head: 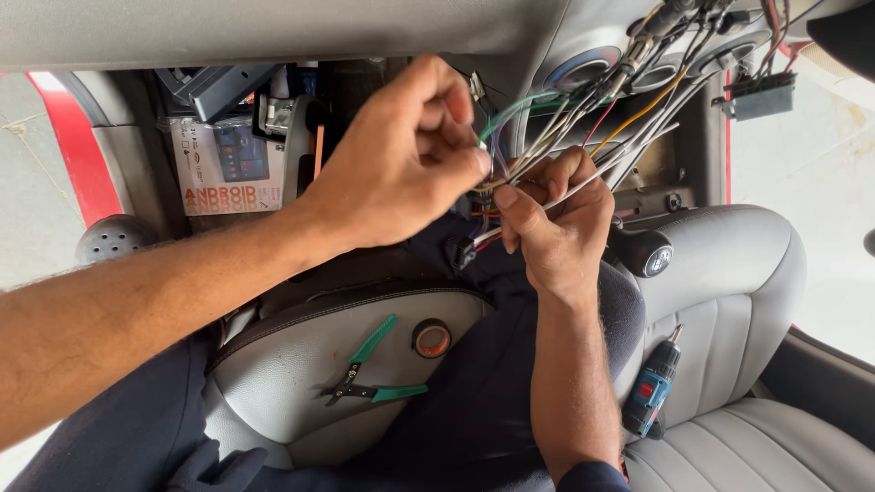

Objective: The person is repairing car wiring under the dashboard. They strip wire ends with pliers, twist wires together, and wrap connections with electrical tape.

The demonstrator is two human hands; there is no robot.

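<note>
The scene is set inside a car, seen from above: grey upholstered seats [729, 301] fill the lower half, a grey dashboard [273, 32] runs along the top, and a red door frame [73, 146] is seen at the left edge with pale ground beyond it. On the nearer seat cushion [301, 364], between dark-trousered legs, a pair of green-handled wire strippers [369, 374] is laid open, and a roll of black tape [431, 338] with an orange core is placed just beside it. A small blue and black cordless screwdriver [652, 387] is propped against the farther seat, near a dark gear knob [643, 252]. In the opening under the dashboard a printed cardboard box [223, 164] is wedged; its contents cannot be made out. A bundle of coloured wires [565, 123] is hung out of the dashboard cavity, with a black connector block [761, 96] dangling at the upper right. The bundle's lower ends are gathered in front of the dashboard, above the legs. The left hand [401, 159] is closed tightly, with wire ends pinched between thumb and fingertips. The right hand [556, 223] is curled around several strands of the same bundle, the thumb pressed against them, just beside the left hand
</note>
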